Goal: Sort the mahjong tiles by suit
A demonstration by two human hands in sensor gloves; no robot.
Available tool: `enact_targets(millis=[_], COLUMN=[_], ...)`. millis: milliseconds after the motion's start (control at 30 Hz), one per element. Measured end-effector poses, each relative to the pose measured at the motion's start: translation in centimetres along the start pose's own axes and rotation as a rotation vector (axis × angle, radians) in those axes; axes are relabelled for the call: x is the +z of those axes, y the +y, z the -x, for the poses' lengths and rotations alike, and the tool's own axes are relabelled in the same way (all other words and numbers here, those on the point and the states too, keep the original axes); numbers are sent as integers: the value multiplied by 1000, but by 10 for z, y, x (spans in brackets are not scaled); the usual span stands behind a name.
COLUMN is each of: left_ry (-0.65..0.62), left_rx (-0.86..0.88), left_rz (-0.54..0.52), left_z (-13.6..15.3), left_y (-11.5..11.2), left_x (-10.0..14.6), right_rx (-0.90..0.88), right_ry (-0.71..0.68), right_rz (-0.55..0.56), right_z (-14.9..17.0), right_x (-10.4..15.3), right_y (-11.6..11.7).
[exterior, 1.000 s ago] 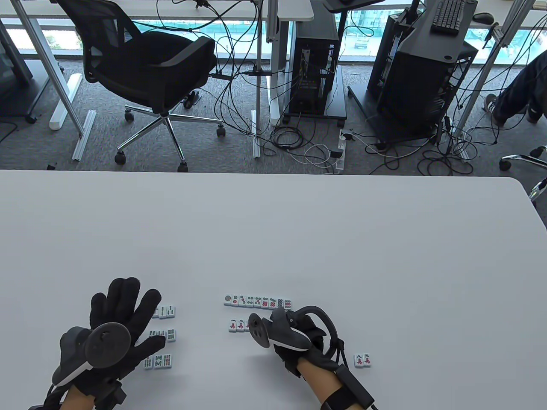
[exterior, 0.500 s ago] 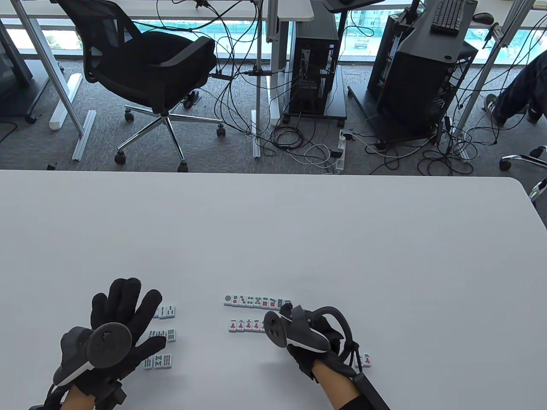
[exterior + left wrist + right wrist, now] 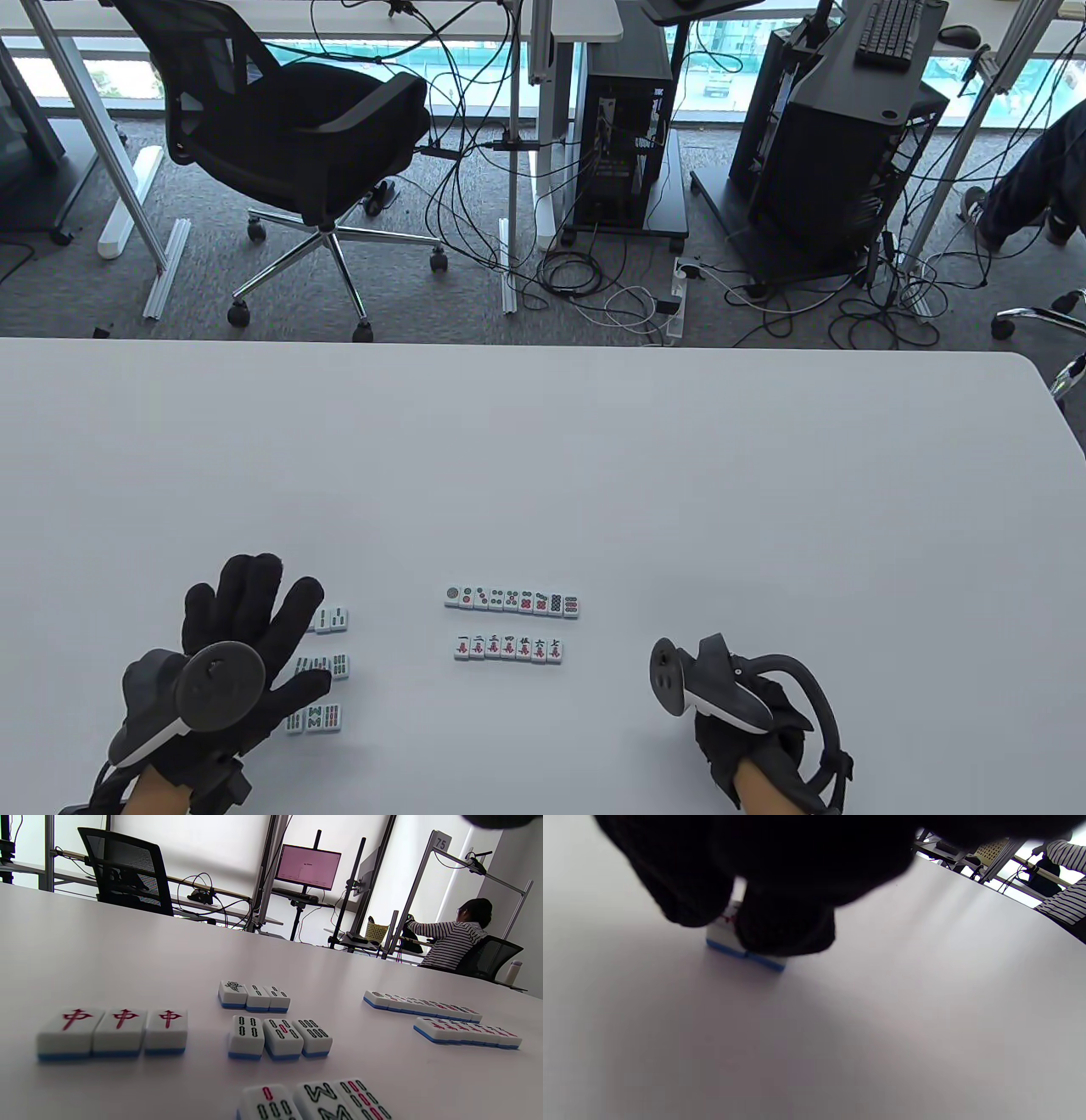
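Two face-up tile rows lie mid-table: a dots row [image 3: 512, 601] and, below it, a character row [image 3: 507, 649]. Three short bamboo groups [image 3: 331, 620] [image 3: 336, 665] [image 3: 314, 718] sit to the left, partly under my left hand [image 3: 254, 611], which lies flat with its fingers spread. The left wrist view shows three red dragon tiles [image 3: 112, 1031] beside those bamboo groups [image 3: 280, 1035]. My right hand [image 3: 747, 739] is at the front right, fingers curled down. There its fingertips [image 3: 785, 925] pinch a blue-backed character tile [image 3: 723, 935], which my hand hides in the table view.
The white table [image 3: 594, 475] stretches far beyond the tiles. Its rounded right corner [image 3: 1039, 373] is at the far right. Beyond the far edge stand an office chair [image 3: 288, 127], computer towers and floor cables.
My right hand left the character row and moved right and toward me, onto the two loose character tiles. The character row is now fully uncovered. My left hand stayed put.
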State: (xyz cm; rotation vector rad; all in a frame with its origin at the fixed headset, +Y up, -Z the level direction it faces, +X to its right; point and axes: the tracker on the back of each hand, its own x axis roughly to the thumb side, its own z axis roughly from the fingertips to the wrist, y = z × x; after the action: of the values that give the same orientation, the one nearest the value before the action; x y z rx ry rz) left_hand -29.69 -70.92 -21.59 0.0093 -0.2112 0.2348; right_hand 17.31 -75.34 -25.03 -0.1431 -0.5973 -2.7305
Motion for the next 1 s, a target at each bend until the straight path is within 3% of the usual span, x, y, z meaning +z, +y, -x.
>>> enact_targets(millis=[300, 600, 833, 1000], left_ry=[4, 3, 7, 10], left_rx=[-9, 0, 2, 8], left_rz=[25, 15, 16, 4], left_z=[-2, -2, -1, 0], left_y=[-3, -1, -1, 1], left_x=[-1, -1, -1, 0], right_rx=[117, -26, -124, -93], right_ry=[-70, -122, -212, -259], right_rz=[161, 188, 359, 371], right_z=[-9, -7, -47, -84], right_x=[0, -9, -19, -36], right_y=[11, 0, -36, -46])
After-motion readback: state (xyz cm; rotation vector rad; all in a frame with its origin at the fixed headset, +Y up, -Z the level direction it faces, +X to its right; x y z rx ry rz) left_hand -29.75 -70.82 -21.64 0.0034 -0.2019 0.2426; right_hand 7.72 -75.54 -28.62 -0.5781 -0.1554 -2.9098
